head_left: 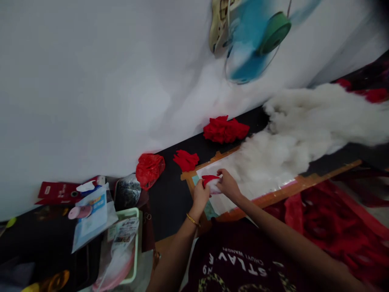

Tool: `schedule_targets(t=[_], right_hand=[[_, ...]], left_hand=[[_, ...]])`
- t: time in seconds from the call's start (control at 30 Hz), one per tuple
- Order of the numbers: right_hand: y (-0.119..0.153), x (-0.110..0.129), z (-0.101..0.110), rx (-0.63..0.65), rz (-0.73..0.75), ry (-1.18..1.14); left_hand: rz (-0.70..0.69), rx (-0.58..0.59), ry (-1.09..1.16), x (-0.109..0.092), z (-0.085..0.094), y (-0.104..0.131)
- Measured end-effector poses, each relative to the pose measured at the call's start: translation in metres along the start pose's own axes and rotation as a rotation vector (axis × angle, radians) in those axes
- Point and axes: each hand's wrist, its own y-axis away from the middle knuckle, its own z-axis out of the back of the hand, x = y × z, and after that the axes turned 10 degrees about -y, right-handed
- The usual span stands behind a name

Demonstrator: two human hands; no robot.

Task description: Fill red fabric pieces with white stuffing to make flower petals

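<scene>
Close in front of my body, both hands hold a small red fabric piece (209, 178) with white fill or white cloth showing at its side. My left hand (201, 195) pinches its near left edge, a gold bangle on that wrist. Fingers of my right hand (228, 184) are closed on the white part at its right. Below the hands lies a white sheet (223, 205) bordered with brown tape. A large heap of fluffy white stuffing (276, 150) spreads to the right, beginning just past my right hand. Whether the piece is sewn shut I cannot tell.
Red cloth piles (225, 129) (186, 160) and a red plastic bag (150, 170) lie along the wall. A pale green basket (136, 243) and a clear packet (94, 219) are at the left. Red material (328, 227) fills the lower right. A blue fan (249, 61) is above.
</scene>
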Motion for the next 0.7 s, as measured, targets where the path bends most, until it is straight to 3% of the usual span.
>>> schedule_targets(t=[0.13,0.23,0.3,0.5,0.7], right_hand=[[0.016,0.016,0.024,-0.090,0.263,0.017],[0.034,0.018,0.035,0.010,0.460,0.061],[0.041,0.013,0.031,0.117,0.533,0.124],[0.035,0.000,0.013,0.310,0.526,0.308],[0.021,0.003,0.012,0.325,0.421,0.363]], left_hand=[[0.094,-0.024,0.009,-0.004,0.000,-0.003],[0.098,-0.050,0.039,-0.007,-0.004,-0.004],[0.031,-0.088,0.026,-0.011,-0.006,-0.001],[-0.216,-0.124,0.008,-0.024,-0.006,0.010],[-0.278,-0.017,-0.011,-0.023,-0.013,0.021]])
